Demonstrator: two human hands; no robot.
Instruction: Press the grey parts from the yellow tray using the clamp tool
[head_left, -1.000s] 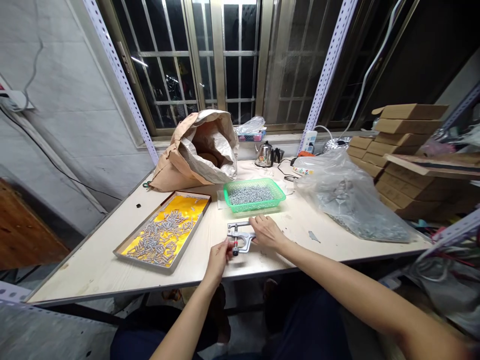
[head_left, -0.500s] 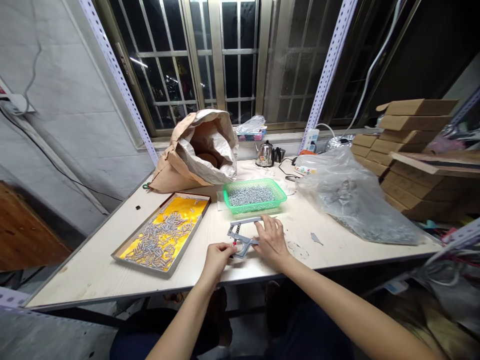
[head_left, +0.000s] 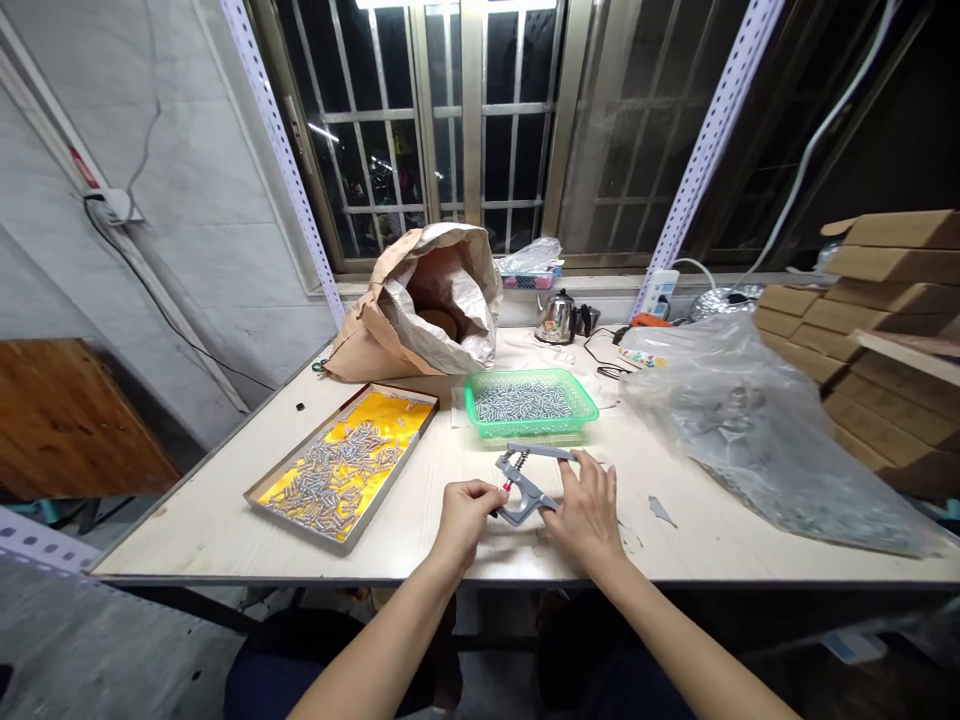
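Note:
My right hand (head_left: pixel 589 505) grips the handles of a grey plier-like hand tool (head_left: pixel 529 490) with a dark coil spring and a small red tip. The tool is held just above the table's front part. At its jaw end, my left hand (head_left: pixel 469 515) is pinched with thumb and forefinger beside the red tip; whatever small piece those fingers hold is hidden. Behind the tool stands a green plastic basket (head_left: pixel 531 428) full of small grey metal pieces. To the left, a shallow tray (head_left: pixel 409 400) with a yellow bottom carries many small metal pieces, apparently springs or screws.
A large open paper sack (head_left: pixel 375 335) leans at the back. Near the window is a steel kettle (head_left: pixel 555 318). A clear plastic bag (head_left: pixel 720 400) of parts lies on the right, before stacked cardboard boxes (head_left: pixel 892 290). A small grey scrap (head_left: pixel 661 511) rests right of my hand.
The view has swung slightly left, so the scene sits further right. Both hands keep nearly the same hold at the grey tool, with the left fingers still pinched by its red tip.

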